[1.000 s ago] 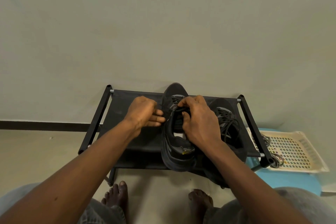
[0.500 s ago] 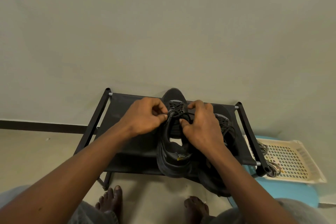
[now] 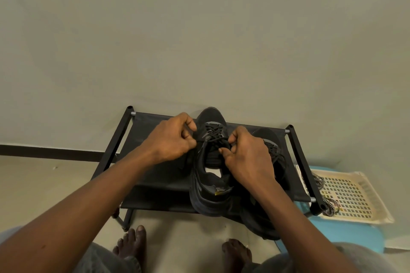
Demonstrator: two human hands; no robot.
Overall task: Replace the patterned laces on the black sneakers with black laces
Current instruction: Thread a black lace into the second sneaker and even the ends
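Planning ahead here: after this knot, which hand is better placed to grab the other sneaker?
Probably the right hand: it pinches the lace right beside the other sneaker, while the left hand sits across the near sneaker.
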